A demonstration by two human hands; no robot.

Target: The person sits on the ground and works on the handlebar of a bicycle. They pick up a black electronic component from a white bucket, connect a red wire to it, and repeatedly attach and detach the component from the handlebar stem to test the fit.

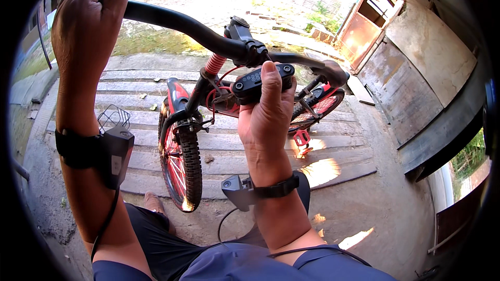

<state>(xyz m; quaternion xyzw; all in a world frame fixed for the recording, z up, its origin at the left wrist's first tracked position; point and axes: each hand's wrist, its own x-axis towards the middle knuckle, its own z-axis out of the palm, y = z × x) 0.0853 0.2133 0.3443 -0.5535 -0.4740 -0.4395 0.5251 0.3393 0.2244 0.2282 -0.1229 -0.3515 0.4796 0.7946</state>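
Note:
A black and red bicycle stands in front of me, its handlebar (179, 21) running across the upper middle. My left hand (91, 13) is wrapped round the bar's left end in a fist. Between the thumb and fingers of my right hand (268, 93) is a black folding multi-tool (260, 82), held just below the stem clamp (255, 52). A thin bit seems to reach from the tool up to the clamp; whether it sits in a bolt I cannot tell. Below are the red head-tube spring (215, 64) and the front wheel (179, 169), close to my legs.
Wooden planks (135, 145) lie under the bicycle on concrete ground. A red pedal (301, 138) sticks out right of my right wrist. Metal and wood panels (411, 83) lean at the right, near a rusty door (362, 28). Wrist straps with small boxes and cables sit on both forearms.

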